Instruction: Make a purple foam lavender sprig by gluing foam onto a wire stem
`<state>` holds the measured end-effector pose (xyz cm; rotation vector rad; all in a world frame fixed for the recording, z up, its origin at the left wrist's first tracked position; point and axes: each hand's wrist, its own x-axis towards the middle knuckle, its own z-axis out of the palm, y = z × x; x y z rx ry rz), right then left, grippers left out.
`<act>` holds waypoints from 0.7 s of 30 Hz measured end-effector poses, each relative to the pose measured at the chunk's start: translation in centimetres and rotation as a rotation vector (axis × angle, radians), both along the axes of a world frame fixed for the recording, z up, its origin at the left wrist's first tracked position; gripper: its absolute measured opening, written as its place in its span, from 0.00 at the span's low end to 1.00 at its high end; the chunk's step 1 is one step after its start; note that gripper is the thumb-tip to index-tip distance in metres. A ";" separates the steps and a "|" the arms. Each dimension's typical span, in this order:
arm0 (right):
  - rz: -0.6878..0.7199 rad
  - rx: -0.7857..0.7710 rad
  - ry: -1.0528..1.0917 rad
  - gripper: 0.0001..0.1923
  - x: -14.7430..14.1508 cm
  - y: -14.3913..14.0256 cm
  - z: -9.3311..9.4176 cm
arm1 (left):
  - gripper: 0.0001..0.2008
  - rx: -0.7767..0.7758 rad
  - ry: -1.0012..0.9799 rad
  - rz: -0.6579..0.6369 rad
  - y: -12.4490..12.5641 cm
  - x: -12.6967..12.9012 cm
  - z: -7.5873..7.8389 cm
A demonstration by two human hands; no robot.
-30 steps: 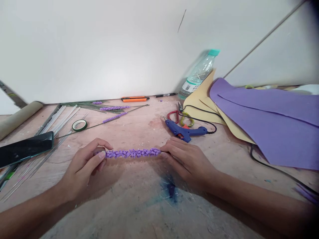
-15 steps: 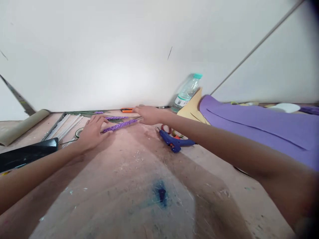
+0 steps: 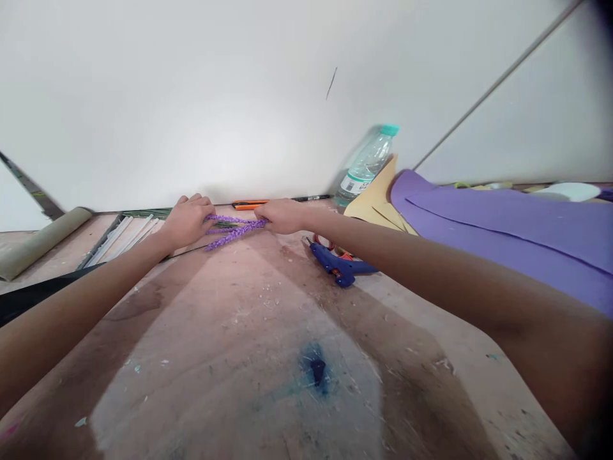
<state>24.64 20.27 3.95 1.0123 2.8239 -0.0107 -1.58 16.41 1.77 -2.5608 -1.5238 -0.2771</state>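
Observation:
Several purple artificial lavender sprigs [image 3: 232, 239] on thin dark stems lie at the back of the table, fanned out toward the left and meeting at my right hand [image 3: 283, 216]. That hand is closed, with thumb and fingers pinching the ends where the sprigs come together. My left hand [image 3: 188, 220] is curled over the left end of the upper sprig and its fingers are closed there. Its fingertips are partly hidden. Behind my hands, an orange utility knife [image 3: 243, 205] rests against the wall, and more green stems [image 3: 146, 213] lie further left.
A blue glue gun [image 3: 335, 263] lies right of centre. Behind it are a water bottle [image 3: 366, 167], yellow sheets [image 3: 376, 204] and large purple sheets [image 3: 502, 230]. At left are white glue sticks [image 3: 122, 237], a cardboard tube [image 3: 45, 243] and a dark phone [image 3: 33, 297], partly covered by my forearm.
My left hand has moved back toward the wall, its fingers going from spread to curled. My right hand has closed on the sprigs, which now converge there. The view has shifted slightly.

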 end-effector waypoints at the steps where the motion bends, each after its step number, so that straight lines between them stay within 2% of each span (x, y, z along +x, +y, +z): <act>1: -0.009 0.003 -0.011 0.08 0.0 -0.5 0.1 | 0.12 -0.007 -0.002 -0.025 -0.7 0.0 -0.1; 5: -0.006 0.000 -0.063 0.11 -0.4 -2.2 0.3 | 0.14 -0.055 -0.058 -0.117 -2.9 -0.2 -1.2; 9: 0.019 0.006 -0.092 0.08 -1.4 -2.8 0.2 | 0.12 -0.082 -0.151 -0.126 -3.5 -0.2 -2.0; 11: 0.002 0.048 -0.073 0.10 -1.5 -3.1 0.6 | 0.10 -0.089 -0.199 -0.126 -3.9 0.0 -1.4; 14: -0.042 0.129 -0.018 0.14 -1.0 -4.9 1.9 | 0.09 -0.097 -0.297 -0.130 -5.6 0.4 0.2; 18: -0.084 0.169 0.047 0.09 1.1 -10.2 3.3 | 0.10 -0.176 -0.490 -0.066 -10.2 0.4 2.1; 19: -0.100 0.117 0.111 0.08 1.7 -11.8 3.4 | 0.13 -0.253 -0.595 -0.037 -11.5 0.3 2.2; 21: -0.159 -0.097 0.296 0.11 2.9 -14.9 3.3 | 0.17 -0.549 -1.098 -0.031 -13.9 0.2 2.1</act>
